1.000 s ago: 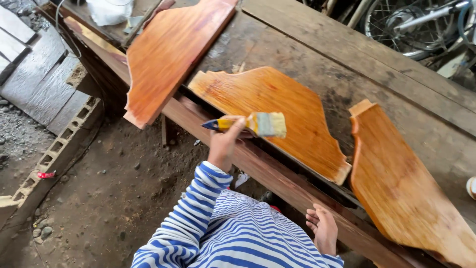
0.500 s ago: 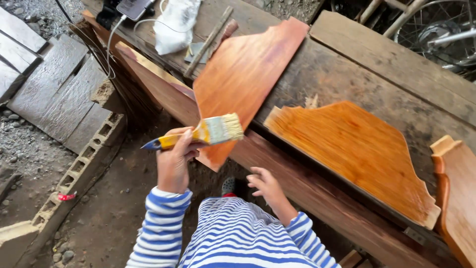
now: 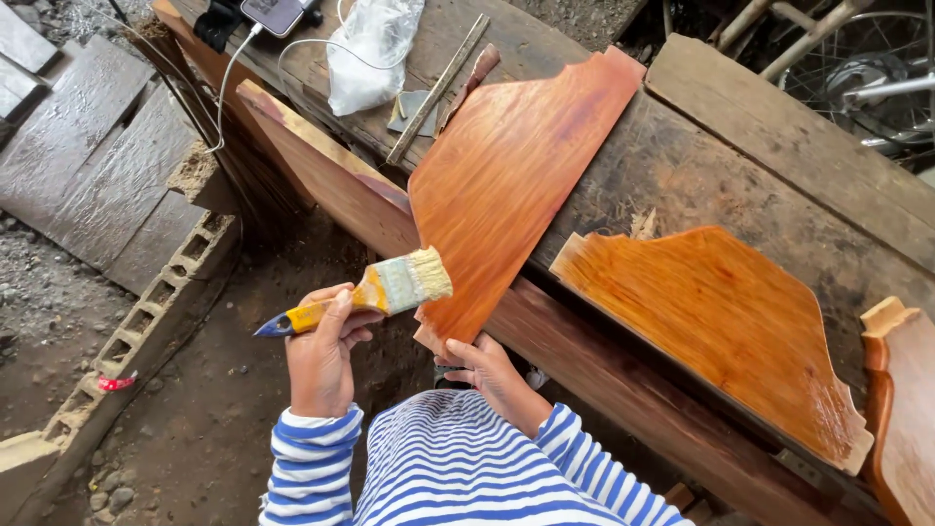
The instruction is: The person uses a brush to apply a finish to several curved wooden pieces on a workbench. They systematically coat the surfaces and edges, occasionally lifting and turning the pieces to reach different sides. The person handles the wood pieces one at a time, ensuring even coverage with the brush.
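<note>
My left hand (image 3: 321, 356) grips a paintbrush (image 3: 375, 292) with a yellow and blue handle and pale bristles that point right, next to the left edge of a red-brown varnished wooden panel (image 3: 506, 185). The brush sits just off the panel. That curved panel lies slanted on the workbench and overhangs its front edge. My right hand (image 3: 487, 375) touches the panel's lower tip from underneath. Both sleeves are blue and white striped.
A second glossy orange panel (image 3: 721, 312) lies on the rough plank workbench (image 3: 779, 166), with a third panel (image 3: 901, 409) at the right edge. At the back are a white plastic bag (image 3: 370, 49), a phone with a cable (image 3: 278, 15) and thin sticks (image 3: 438, 88). Concrete blocks (image 3: 146, 321) lie on the dirt at left.
My view has shifted left from the orange panel to the red-brown one. My left hand carried the brush leftward with it, and my right hand came up to the red-brown panel's lower tip.
</note>
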